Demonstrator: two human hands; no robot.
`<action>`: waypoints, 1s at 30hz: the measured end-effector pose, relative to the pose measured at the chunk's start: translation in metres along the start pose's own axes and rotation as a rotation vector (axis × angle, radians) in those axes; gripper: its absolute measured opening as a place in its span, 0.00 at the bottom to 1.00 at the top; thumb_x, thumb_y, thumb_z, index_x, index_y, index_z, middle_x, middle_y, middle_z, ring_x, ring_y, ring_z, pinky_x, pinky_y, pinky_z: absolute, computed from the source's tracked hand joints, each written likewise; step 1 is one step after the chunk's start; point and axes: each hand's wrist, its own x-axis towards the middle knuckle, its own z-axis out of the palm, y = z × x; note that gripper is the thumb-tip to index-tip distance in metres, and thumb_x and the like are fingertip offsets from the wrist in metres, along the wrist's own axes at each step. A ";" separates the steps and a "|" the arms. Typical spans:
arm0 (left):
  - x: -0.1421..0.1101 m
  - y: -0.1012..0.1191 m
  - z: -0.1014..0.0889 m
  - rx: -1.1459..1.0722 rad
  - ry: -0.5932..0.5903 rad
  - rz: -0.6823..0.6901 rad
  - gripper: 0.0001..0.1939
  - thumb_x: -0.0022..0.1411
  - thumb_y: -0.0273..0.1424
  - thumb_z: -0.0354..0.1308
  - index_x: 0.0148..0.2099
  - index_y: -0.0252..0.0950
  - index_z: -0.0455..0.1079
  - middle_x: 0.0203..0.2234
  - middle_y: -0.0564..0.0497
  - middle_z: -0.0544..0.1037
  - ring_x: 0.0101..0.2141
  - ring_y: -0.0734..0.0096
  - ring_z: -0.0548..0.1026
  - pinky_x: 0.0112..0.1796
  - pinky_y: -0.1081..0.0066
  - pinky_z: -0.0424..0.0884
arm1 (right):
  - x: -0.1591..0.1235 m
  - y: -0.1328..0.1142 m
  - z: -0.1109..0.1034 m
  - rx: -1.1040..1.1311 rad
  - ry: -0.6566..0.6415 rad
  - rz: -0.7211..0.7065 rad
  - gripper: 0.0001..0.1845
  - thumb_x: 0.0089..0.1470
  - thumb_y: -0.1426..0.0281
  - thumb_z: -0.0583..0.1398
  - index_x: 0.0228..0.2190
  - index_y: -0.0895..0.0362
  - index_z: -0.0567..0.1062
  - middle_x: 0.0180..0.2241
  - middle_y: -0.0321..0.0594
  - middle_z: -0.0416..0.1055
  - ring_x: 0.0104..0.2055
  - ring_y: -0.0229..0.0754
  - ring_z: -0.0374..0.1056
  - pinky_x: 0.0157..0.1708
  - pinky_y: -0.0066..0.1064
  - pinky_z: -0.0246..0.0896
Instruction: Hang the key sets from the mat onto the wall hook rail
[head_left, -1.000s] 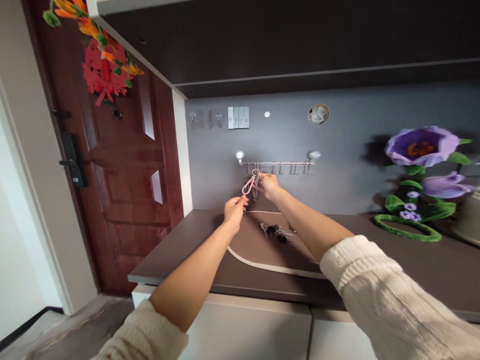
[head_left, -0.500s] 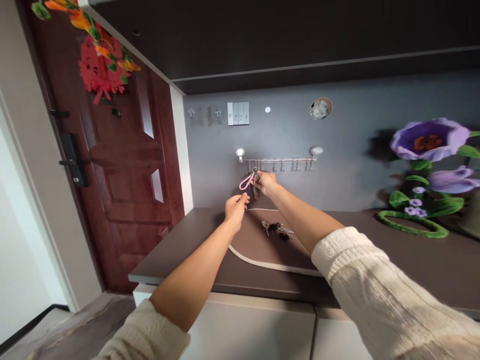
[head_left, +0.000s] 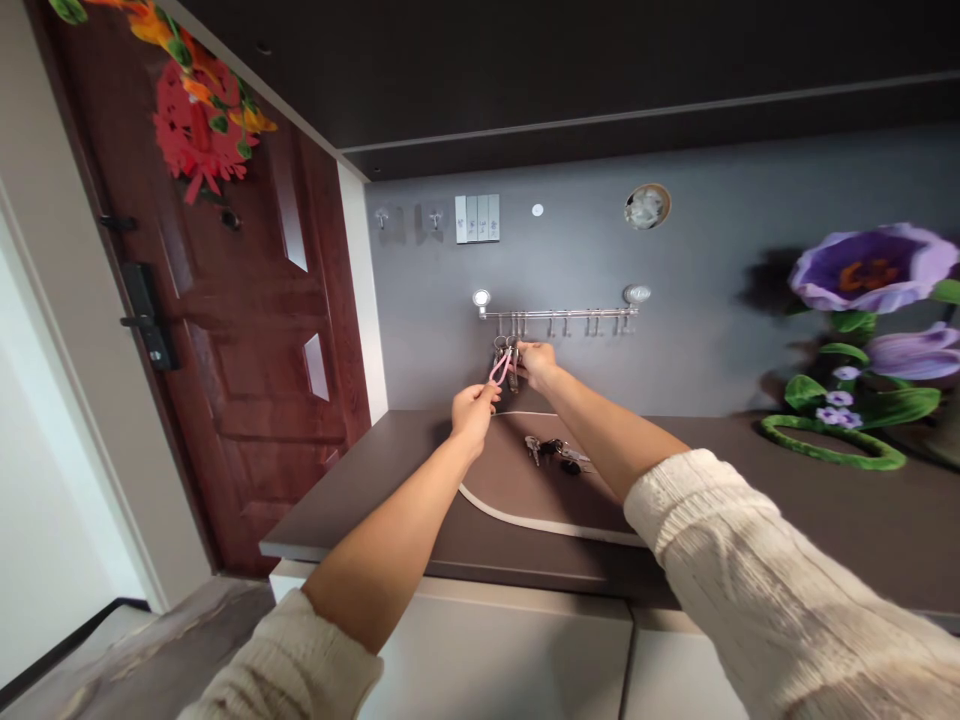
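My right hand [head_left: 538, 364] is closed at a bunch of keys [head_left: 514, 378] just below the left part of a metal hook rail [head_left: 559, 314]. A pink loop strap [head_left: 502, 366] hangs with these keys, and my left hand [head_left: 472, 416] pinches its lower end. The key ring [head_left: 511, 343] is up by the hooks; whether it sits on a hook I cannot tell. Other keys hang close by on the left, partly hidden. On the brown mat [head_left: 525, 500] below lie more keys [head_left: 553, 450], one with a black fob.
The dark counter [head_left: 345, 490] runs below the grey back wall. A purple fabric flower [head_left: 874, 270] with a green looped base stands at the right. A dark shelf [head_left: 562, 80] overhangs the rail. To the left is a red-brown door [head_left: 262, 360]. Two clear hooks and switches are on the wall.
The left hand let go of the pink strap, which swung left, and now pinches its lower end again. The right hand stays at the keys by the rail. The view has shifted slightly.
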 end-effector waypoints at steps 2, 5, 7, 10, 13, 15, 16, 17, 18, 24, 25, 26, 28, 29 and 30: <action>0.000 -0.001 0.000 0.004 0.000 0.004 0.11 0.51 0.35 0.55 0.28 0.30 0.70 0.19 0.55 0.69 0.18 0.84 0.60 0.24 0.78 0.57 | 0.002 0.002 -0.002 -0.020 0.005 -0.016 0.09 0.52 0.76 0.52 0.22 0.60 0.64 0.15 0.32 0.64 0.18 0.30 0.63 0.22 0.23 0.65; 0.001 -0.003 0.001 0.020 -0.006 0.019 0.11 0.51 0.36 0.55 0.27 0.31 0.70 0.19 0.55 0.69 0.18 0.84 0.60 0.24 0.77 0.57 | 0.005 0.005 -0.004 -0.053 0.010 -0.049 0.10 0.52 0.76 0.52 0.21 0.59 0.63 0.16 0.32 0.64 0.17 0.30 0.62 0.21 0.24 0.64; 0.001 -0.004 0.001 0.029 -0.010 0.028 0.12 0.51 0.36 0.55 0.27 0.31 0.69 0.19 0.54 0.69 0.18 0.83 0.60 0.23 0.77 0.57 | 0.007 0.006 -0.005 -0.059 0.011 -0.062 0.10 0.52 0.76 0.52 0.20 0.59 0.63 0.17 0.32 0.63 0.18 0.30 0.61 0.22 0.24 0.63; 0.000 -0.005 0.001 0.049 -0.009 0.029 0.11 0.52 0.35 0.54 0.27 0.31 0.69 0.19 0.54 0.69 0.18 0.83 0.60 0.23 0.77 0.57 | 0.008 0.007 -0.006 -0.058 0.005 -0.067 0.10 0.52 0.75 0.52 0.21 0.59 0.63 0.18 0.32 0.63 0.19 0.29 0.61 0.24 0.24 0.63; -0.001 -0.004 0.000 0.076 -0.014 0.028 0.11 0.52 0.35 0.54 0.27 0.31 0.69 0.19 0.53 0.69 0.18 0.83 0.60 0.22 0.78 0.56 | 0.007 0.007 -0.009 -0.071 0.009 -0.063 0.08 0.51 0.76 0.52 0.22 0.59 0.64 0.19 0.31 0.63 0.21 0.29 0.62 0.26 0.24 0.62; -0.001 -0.004 0.000 0.090 -0.018 0.022 0.11 0.52 0.35 0.53 0.27 0.31 0.69 0.19 0.53 0.70 0.18 0.83 0.60 0.22 0.78 0.56 | 0.005 0.007 -0.011 -0.094 0.006 -0.057 0.07 0.51 0.77 0.52 0.23 0.58 0.64 0.20 0.31 0.63 0.22 0.29 0.62 0.27 0.24 0.61; -0.002 -0.004 0.000 0.097 -0.017 0.018 0.11 0.52 0.35 0.53 0.27 0.31 0.69 0.19 0.53 0.70 0.18 0.83 0.60 0.22 0.78 0.55 | 0.004 0.007 -0.012 -0.106 -0.002 -0.055 0.07 0.50 0.77 0.51 0.23 0.58 0.64 0.20 0.31 0.63 0.22 0.29 0.62 0.27 0.23 0.60; -0.002 -0.004 0.000 0.106 -0.016 0.013 0.11 0.53 0.34 0.53 0.26 0.31 0.69 0.19 0.54 0.69 0.18 0.82 0.60 0.22 0.78 0.55 | 0.003 0.007 -0.013 -0.116 -0.018 -0.053 0.07 0.50 0.78 0.51 0.23 0.58 0.64 0.21 0.31 0.64 0.23 0.28 0.62 0.26 0.23 0.60; -0.001 -0.005 -0.001 0.115 -0.015 0.009 0.11 0.53 0.34 0.53 0.26 0.31 0.69 0.19 0.54 0.69 0.18 0.82 0.60 0.22 0.77 0.55 | 0.002 0.007 -0.015 -0.122 -0.038 -0.049 0.07 0.50 0.78 0.51 0.23 0.58 0.64 0.22 0.31 0.64 0.23 0.28 0.62 0.26 0.22 0.59; -0.001 -0.008 -0.003 0.190 -0.049 0.039 0.10 0.53 0.34 0.53 0.26 0.32 0.69 0.19 0.54 0.69 0.18 0.81 0.61 0.23 0.77 0.56 | -0.008 0.002 -0.028 -0.105 -0.060 0.007 0.05 0.49 0.78 0.54 0.24 0.59 0.65 0.25 0.34 0.67 0.24 0.28 0.63 0.28 0.22 0.59; -0.001 -0.008 -0.003 0.214 -0.060 0.043 0.10 0.52 0.34 0.53 0.26 0.32 0.69 0.19 0.54 0.69 0.18 0.81 0.61 0.23 0.77 0.56 | -0.012 0.000 -0.031 -0.097 -0.058 0.021 0.04 0.49 0.78 0.54 0.25 0.59 0.65 0.26 0.35 0.67 0.25 0.28 0.63 0.29 0.22 0.59; -0.002 -0.009 -0.003 0.242 -0.071 0.041 0.09 0.52 0.33 0.54 0.26 0.32 0.69 0.18 0.54 0.69 0.18 0.81 0.61 0.23 0.76 0.56 | -0.016 -0.003 -0.034 -0.089 -0.064 0.036 0.05 0.49 0.78 0.54 0.25 0.59 0.65 0.26 0.35 0.67 0.25 0.29 0.64 0.30 0.23 0.60; -0.003 -0.009 -0.003 0.298 -0.097 0.014 0.07 0.50 0.32 0.55 0.26 0.32 0.70 0.16 0.55 0.68 0.18 0.80 0.61 0.23 0.76 0.57 | -0.026 -0.008 -0.041 -0.073 -0.104 0.060 0.05 0.48 0.79 0.54 0.25 0.58 0.66 0.27 0.36 0.68 0.26 0.30 0.65 0.31 0.25 0.61; -0.004 -0.009 -0.002 0.323 -0.113 -0.007 0.06 0.49 0.30 0.56 0.26 0.33 0.70 0.16 0.55 0.68 0.18 0.80 0.61 0.23 0.76 0.57 | -0.031 -0.010 -0.045 -0.067 -0.130 0.066 0.05 0.48 0.79 0.54 0.26 0.58 0.66 0.27 0.36 0.69 0.26 0.30 0.65 0.32 0.25 0.61; -0.004 -0.009 -0.002 0.348 -0.131 -0.024 0.04 0.48 0.28 0.57 0.26 0.33 0.70 0.15 0.55 0.68 0.18 0.80 0.61 0.23 0.76 0.57 | -0.037 -0.012 -0.049 -0.062 -0.155 0.069 0.05 0.48 0.80 0.54 0.26 0.58 0.66 0.27 0.36 0.69 0.26 0.30 0.66 0.32 0.26 0.61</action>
